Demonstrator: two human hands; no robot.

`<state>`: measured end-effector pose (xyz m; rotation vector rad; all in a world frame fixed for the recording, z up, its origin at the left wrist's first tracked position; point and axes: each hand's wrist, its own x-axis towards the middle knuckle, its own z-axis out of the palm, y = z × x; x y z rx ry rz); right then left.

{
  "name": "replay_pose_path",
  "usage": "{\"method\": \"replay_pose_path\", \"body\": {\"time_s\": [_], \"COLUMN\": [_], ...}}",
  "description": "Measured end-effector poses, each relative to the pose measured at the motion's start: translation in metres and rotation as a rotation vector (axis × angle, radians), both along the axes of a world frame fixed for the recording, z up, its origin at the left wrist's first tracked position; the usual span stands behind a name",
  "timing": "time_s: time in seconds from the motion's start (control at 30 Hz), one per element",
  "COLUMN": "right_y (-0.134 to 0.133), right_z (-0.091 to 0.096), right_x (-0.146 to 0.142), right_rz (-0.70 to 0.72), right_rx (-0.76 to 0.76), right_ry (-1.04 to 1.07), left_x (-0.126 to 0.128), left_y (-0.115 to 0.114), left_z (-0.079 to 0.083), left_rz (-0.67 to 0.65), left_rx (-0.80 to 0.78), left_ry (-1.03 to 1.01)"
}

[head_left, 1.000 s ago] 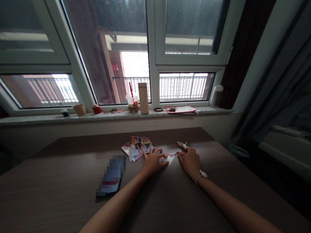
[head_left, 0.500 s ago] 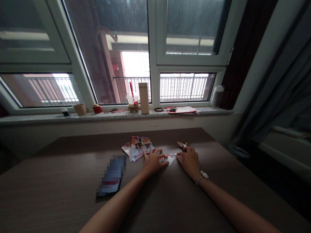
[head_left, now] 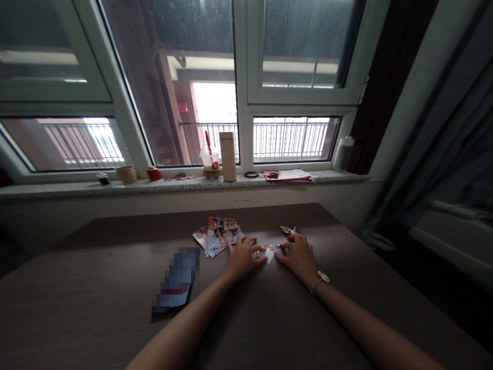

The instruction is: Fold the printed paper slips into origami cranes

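Flat on the brown table lies a small piece of folded paper (head_left: pixel 270 254), white with a colourful printed strip along its far edge. My left hand (head_left: pixel 243 257) holds its left side, thumb and forefinger on the paper. From the right, my right hand (head_left: pixel 300 258) grips the other side, its fingers bent and its thumb at the near edge. Fingers cover both ends of the paper. Just beyond my right hand sits a folded paper crane (head_left: pixel 288 229) with printed colours. Several printed paper sheets (head_left: pixel 219 236) lie fanned out beyond my left hand.
A dark phone (head_left: pixel 177 282), partly pixelated, lies left of my left forearm. On the window sill (head_left: pixel 246 181) stand a beige flask (head_left: pixel 228 156), a plastic cup with a red straw (head_left: pixel 210 156), a paper cup (head_left: pixel 126 175), scissors (head_left: pixel 271 175) on papers, and a grey bottle (head_left: pixel 344 154).
My right thumb and fingers have shifted slightly left and nearer over the paper, covering its right corner. My left hand stays nearly where it was.
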<state>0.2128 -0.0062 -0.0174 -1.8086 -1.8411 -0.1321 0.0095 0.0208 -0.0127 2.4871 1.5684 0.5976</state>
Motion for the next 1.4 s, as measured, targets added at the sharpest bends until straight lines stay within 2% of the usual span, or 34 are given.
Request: {"method": "replay_pose_path", "body": {"time_s": [0.47,0.8,1.03,1.23,1.4], "right_y": [-0.009,-0.011,-0.005,-0.004,-0.008], "right_z": [0.000,-0.004,-0.007,-0.008,-0.003], "right_x": [-0.007,-0.006,0.000,0.003,0.001], "right_rz": [0.049,0.078,0.122,0.253,0.206], "right_rx": [-0.072,-0.054,-0.008,0.004,-0.021], "right_ry": [0.007,0.009,0.152,0.240,0.214], "left_x": [0.001,0.001,0.001,0.000,0.000], "left_y": [-0.002,-0.002,-0.002,-0.002,-0.002], "left_z": [0.004,0.002,0.002,0.000,0.000], "left_rz": [0.024,0.022,0.021,0.021,0.017], "left_rx": [-0.013,0.003,0.008,0.016,0.031], "left_ry": [0.033,0.020,0.008,0.003,0.010]}}
